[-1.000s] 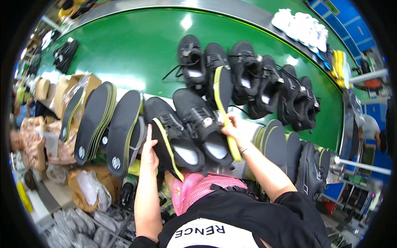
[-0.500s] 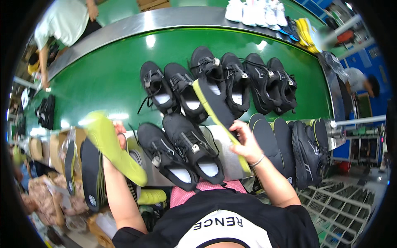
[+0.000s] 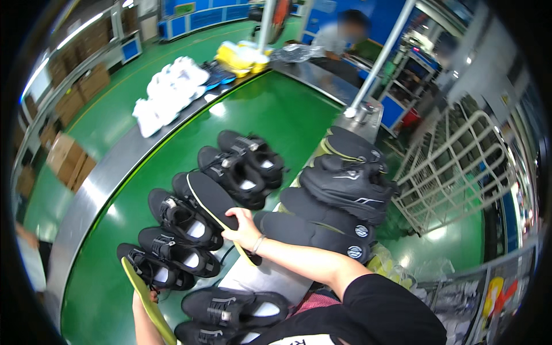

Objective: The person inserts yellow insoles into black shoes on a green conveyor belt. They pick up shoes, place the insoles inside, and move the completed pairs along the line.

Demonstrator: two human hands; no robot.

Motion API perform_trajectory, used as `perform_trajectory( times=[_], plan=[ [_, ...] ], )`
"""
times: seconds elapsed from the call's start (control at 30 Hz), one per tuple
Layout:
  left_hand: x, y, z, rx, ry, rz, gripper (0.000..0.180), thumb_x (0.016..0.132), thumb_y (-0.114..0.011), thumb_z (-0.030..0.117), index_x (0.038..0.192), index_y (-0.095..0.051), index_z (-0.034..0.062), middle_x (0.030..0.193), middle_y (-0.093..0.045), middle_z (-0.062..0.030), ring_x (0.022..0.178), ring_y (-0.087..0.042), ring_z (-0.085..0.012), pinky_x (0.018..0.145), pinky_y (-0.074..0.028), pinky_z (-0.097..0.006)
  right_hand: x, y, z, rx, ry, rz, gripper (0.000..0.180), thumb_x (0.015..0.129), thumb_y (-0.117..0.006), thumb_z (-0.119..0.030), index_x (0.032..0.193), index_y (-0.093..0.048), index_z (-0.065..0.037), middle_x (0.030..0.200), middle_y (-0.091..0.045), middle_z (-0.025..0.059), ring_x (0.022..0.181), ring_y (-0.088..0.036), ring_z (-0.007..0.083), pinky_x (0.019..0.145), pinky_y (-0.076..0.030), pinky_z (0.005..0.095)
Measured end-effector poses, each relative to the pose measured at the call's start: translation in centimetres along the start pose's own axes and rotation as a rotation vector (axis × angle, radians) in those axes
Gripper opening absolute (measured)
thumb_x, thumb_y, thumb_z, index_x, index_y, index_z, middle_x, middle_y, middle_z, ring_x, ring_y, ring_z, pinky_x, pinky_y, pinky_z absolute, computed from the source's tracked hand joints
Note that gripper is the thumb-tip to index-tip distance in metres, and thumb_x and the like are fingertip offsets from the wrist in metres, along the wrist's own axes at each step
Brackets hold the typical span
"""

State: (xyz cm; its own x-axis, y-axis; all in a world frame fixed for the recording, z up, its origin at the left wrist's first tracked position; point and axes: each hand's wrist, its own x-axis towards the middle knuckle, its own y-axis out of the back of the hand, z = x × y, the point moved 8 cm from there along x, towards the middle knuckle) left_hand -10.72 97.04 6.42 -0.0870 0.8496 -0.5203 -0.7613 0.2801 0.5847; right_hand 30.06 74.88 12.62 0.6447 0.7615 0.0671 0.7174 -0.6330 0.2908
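In my right hand (image 3: 245,231) is a black insole (image 3: 210,197) with a pale yellow-green edge, gripped near its lower end and tilted over the shoes. My left hand (image 3: 153,295), partly hidden, is closed on a second insole (image 3: 140,287) whose yellow-green underside faces me. Several black lace-up shoes (image 3: 167,248) stand in a row on the green work surface (image 3: 118,213), pale linings showing inside. Another pair of black shoes (image 3: 221,305) lies nearer my body on the metal edge (image 3: 241,277), toes pointing left.
Stacked black insoles (image 3: 307,233) and a black shoe (image 3: 339,187) lie along the metal edge to my right. Beyond stands a white wire rack (image 3: 457,198). White shoes (image 3: 167,95) and yellow shoes (image 3: 236,57) line the far rim. A person (image 3: 336,37) is at the back.
My view has swung to the right, bringing the wire rack further into it. Both hands still hold their insoles; the left one now appears edge-on, beside the leftmost shoes.
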Motion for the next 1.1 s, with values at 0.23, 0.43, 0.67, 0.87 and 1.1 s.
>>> perform_trajectory(
  times=[0.23,0.43,0.67,0.87,1.1],
  plan=[
    [-3.4,-7.8,15.0,-0.009,-0.323,-0.281,0.066,0.077,-0.04,0.063,0.097,-0.052,0.001,0.059,-0.05,-0.0109,0.035,-0.043,-0.014,0.032,-0.035,-0.023,8.8,5.6,0.9,0.064,-0.007,0.251,0.053,0.055,-0.071,-0.013,0.102,-0.046,-0.008,0.102,-0.041,0.012,0.097,-0.044,0.0243,0.084,-0.041,0.0329],
    [-4.1,-21.5,19.0,-0.081,-0.217,-0.72,0.069,0.076,-0.039,0.066,0.095,-0.053,0.001,0.054,-0.049,-0.0102,0.034,-0.042,-0.015,0.032,-0.035,-0.024,6.6,9.4,-2.6,0.556,-0.211,0.095,0.052,0.065,-0.073,-0.018,0.102,-0.041,-0.003,0.088,-0.05,0.007,0.079,-0.051,0.0141,0.072,-0.043,0.0262],
    [-3.5,-28.5,18.0,-0.305,-0.006,-0.807,0.073,0.074,-0.037,0.07,0.093,-0.054,0.001,0.048,-0.047,-0.0093,0.032,-0.042,-0.0162,0.032,-0.036,-0.025,-3.1,8.4,-3.6,0.437,-0.494,-0.219,0.04,0.072,-0.065,-0.025,0.099,-0.046,-0.005,0.084,-0.048,0.0036,0.072,-0.05,0.0096,0.063,-0.041,0.0214],
    [-8.1,-12.1,18.5,-0.41,-0.154,-0.577,0.033,0.083,-0.048,0.027,0.106,-0.054,0.0038,0.075,-0.055,0.0001,0.054,-0.045,-0.0059,0.039,-0.036,-0.015,-10.9,9.5,-5.7,0.397,-0.604,-0.589,0.039,0.073,-0.055,-0.027,0.098,-0.049,0.003,0.076,-0.055,0.009,0.062,-0.056,0.0147,0.057,-0.048,0.0259],
    [-21.1,-1.0,10.0,-0.335,-0.112,-0.239,0.049,0.081,-0.05,0.051,0.077,-0.061,0.0038,0.063,-0.056,-0.0004,0.051,-0.05,-0.0081,0.048,-0.04,-0.021,-12.2,9.0,-6.7,0.392,-0.561,-0.669,0.042,0.074,-0.05,-0.025,0.098,-0.049,0.01,0.088,-0.053,0.012,0.062,-0.057,0.0175,0.062,-0.051,0.0282]
  ],
)
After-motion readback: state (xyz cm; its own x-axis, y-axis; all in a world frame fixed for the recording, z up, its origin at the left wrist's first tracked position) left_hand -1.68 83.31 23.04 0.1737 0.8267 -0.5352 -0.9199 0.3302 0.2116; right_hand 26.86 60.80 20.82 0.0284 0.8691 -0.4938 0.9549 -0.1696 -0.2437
